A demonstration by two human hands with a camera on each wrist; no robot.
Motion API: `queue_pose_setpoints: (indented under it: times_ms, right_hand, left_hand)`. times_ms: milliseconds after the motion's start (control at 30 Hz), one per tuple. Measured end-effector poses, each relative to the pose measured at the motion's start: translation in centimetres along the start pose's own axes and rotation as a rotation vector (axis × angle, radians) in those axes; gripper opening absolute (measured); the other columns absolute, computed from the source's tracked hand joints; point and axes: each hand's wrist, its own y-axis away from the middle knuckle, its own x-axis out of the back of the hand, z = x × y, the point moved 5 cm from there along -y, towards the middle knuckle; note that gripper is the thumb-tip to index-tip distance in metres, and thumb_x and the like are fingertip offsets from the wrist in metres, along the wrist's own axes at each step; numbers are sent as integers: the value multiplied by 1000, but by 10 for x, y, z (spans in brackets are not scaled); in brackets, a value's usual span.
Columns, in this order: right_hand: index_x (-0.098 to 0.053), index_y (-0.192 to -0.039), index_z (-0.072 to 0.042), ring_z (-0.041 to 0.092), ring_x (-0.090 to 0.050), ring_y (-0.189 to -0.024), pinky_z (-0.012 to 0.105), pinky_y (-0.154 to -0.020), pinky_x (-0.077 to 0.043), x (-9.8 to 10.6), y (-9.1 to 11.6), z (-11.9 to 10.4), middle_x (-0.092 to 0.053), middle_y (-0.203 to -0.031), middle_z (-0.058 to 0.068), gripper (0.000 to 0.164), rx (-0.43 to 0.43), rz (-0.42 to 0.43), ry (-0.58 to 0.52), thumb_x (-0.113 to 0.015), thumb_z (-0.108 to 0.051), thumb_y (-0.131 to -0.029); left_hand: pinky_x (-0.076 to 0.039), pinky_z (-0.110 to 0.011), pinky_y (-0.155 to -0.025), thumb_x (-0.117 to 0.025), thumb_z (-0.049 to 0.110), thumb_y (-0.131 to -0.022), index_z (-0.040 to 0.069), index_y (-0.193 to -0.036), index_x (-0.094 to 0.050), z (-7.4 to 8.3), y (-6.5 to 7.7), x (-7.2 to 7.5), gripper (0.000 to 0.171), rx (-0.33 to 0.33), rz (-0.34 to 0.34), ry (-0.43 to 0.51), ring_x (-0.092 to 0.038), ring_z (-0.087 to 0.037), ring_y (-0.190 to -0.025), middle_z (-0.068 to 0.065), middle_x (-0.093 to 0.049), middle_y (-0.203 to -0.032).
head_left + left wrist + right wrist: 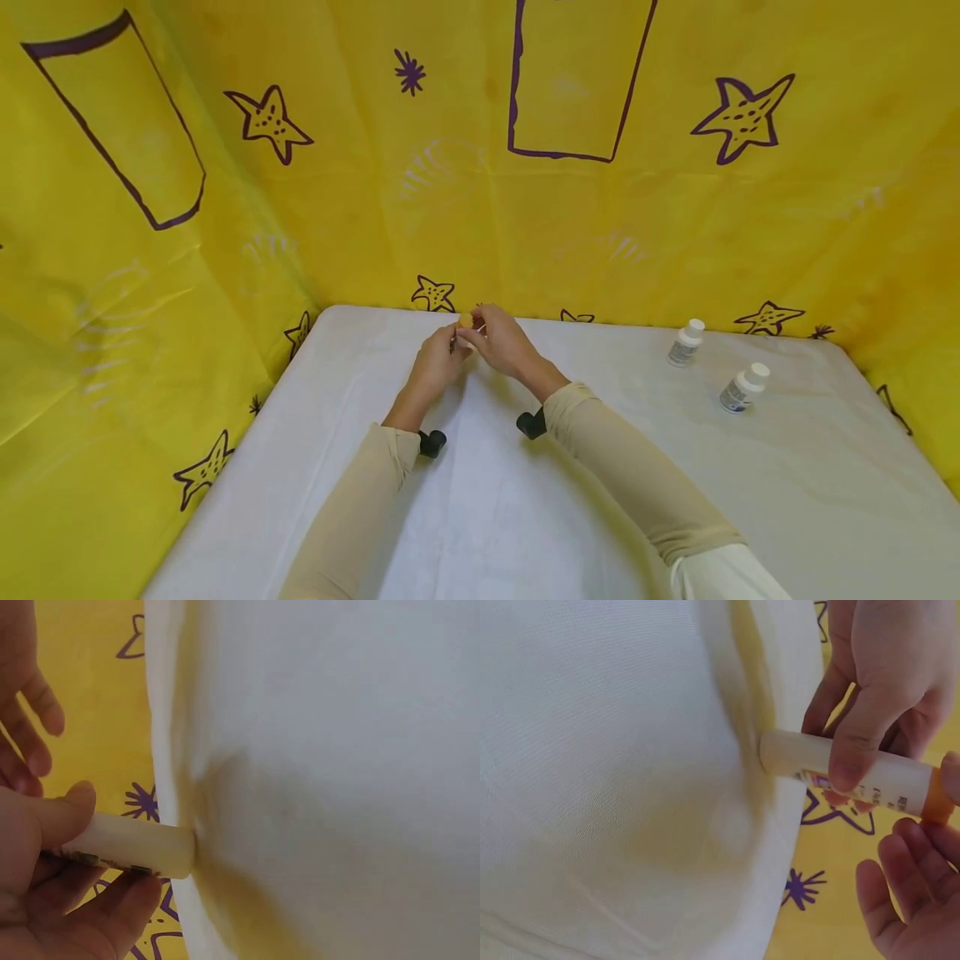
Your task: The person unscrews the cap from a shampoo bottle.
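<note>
A white tube with print on its side (802, 754) and an orange cap (936, 799) is held between the two hands, near the table's far edge. My left hand (438, 360) grips the tube's body, thumb on one side and fingers on the other. At the capped end, my right hand (504, 340) pinches the orange cap between thumb and fingers. In the left wrist view the cap is hidden behind the left hand (67, 877), and the right hand's fingers (34, 742) show beyond. Whether the tube's lower end touches the table cannot be told.
Two white bottles with white caps stand at the table's right: one farther back (686, 343), one nearer (745, 388). A white cloth (480, 517) covers the table. Yellow fabric with purple drawings (360, 217) hangs behind and at the sides. Black wrist devices (532, 424) sit under both forearms.
</note>
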Motion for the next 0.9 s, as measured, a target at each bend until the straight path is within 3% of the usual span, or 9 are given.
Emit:
queue_pose_setpoints:
  times_ms: [133, 233, 533, 667, 900]
  right_hand:
    - [-61, -123, -3, 27, -61, -106, 40, -94, -53, 3, 6, 6, -63, -117, 12, 40, -40, 24, -1, -67, -35, -100]
    - [-62, -123, -3, 25, -59, -102, 38, -91, -52, 7, 11, 11, -64, -113, 11, 41, -50, 67, -16, -68, -36, -98]
    - [-64, -126, -5, 24, -65, -102, 38, -85, -58, 30, 24, 20, -68, -112, 9, 39, -80, 178, -117, -62, -35, -101]
    - [-64, -126, -3, 25, -65, -98, 38, -83, -58, 39, 34, 21, -68, -109, 11, 42, -92, 227, -130, -64, -36, -100]
    - [-66, -117, 0, 28, -65, -94, 41, -83, -56, 60, 53, 16, -67, -105, 14, 40, -66, 338, -114, -71, -33, -96]
  left_hand:
    - [-47, -51, -109, -62, 17, -102, 7, -128, -61, 2, -1, -4, 29, -26, -72, -2, -59, -34, -126, -18, -63, -133]
    - [-46, -51, -110, -61, 15, -102, 9, -132, -60, 7, -1, -7, 30, -65, -89, -12, -58, -33, -125, -17, -62, -130]
    - [-51, -41, -89, -63, 29, -102, 8, -135, -56, 31, 3, -20, 40, -141, -86, -41, -55, -26, -99, -13, -56, -113]
    - [-50, -40, -90, -62, 33, -102, 10, -138, -55, 42, 8, -29, 44, -188, -79, -54, -53, -23, -97, -12, -55, -111]
    - [-54, -39, -93, -70, 36, -96, 11, -142, -56, 62, 15, -40, 54, -203, -66, 3, -57, -22, -99, -9, -57, -111]
